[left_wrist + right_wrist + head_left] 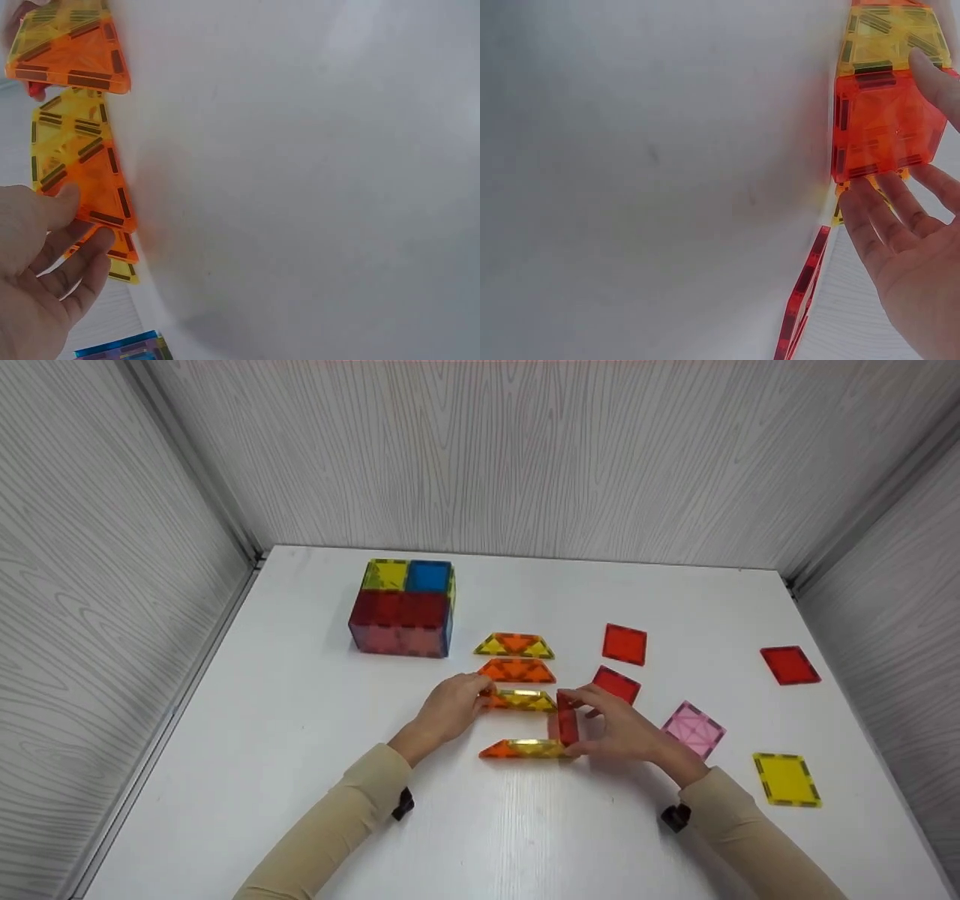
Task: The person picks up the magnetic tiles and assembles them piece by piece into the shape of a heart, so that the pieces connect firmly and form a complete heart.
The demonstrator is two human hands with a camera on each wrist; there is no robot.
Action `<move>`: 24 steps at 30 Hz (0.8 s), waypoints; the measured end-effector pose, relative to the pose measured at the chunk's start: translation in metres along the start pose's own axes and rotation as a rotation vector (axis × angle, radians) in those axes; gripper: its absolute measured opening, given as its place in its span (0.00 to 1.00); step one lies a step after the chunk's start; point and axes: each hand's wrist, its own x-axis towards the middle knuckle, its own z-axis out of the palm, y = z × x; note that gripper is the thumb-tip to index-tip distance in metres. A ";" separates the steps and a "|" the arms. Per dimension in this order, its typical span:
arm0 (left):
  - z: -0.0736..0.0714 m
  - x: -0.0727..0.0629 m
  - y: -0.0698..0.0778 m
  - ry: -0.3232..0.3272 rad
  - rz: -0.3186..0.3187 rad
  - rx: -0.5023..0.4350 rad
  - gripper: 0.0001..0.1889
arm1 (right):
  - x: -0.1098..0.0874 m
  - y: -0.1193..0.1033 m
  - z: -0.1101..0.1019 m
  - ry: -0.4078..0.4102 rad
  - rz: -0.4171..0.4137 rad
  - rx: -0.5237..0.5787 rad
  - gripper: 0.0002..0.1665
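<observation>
A red square magnetic tile (pixel 568 721) stands on edge between the right ends of two upright strips of triangular tiles. My right hand (pixel 626 729) grips it across its ends, thumb at the near strip (pixel 517 749) and fingertips by the farther strip (pixel 525 701). Both strips are trapezoids in orange and yellow. At the farther strip's left end, my left hand (pixel 450 709) pinches the orange triangle (pixel 94 187), thumb in front and fingers behind. In the right wrist view, the red tile (pixel 889 124) meets the yellow part of the near strip at their edges.
Behind stand an orange trapezoid strip (pixel 517 670) and a yellow-orange one (pixel 514 645). A multicoloured tile box (pixel 397 611) is at the back left. Loose to the right lie red squares (pixel 625 644), a pink square (pixel 694 729) and a yellow square (pixel 787 780). Walls enclose the table.
</observation>
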 end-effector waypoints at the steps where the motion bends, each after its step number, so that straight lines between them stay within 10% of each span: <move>1: 0.000 0.000 0.001 -0.007 -0.005 -0.008 0.09 | 0.001 0.000 0.000 0.000 -0.003 -0.001 0.51; 17: 0.001 0.000 -0.001 -0.008 0.006 -0.001 0.09 | 0.004 0.003 -0.007 0.014 0.045 -0.029 0.48; 24: 0.001 -0.005 -0.007 0.026 0.033 0.016 0.08 | -0.005 0.025 -0.031 0.099 0.114 -0.288 0.46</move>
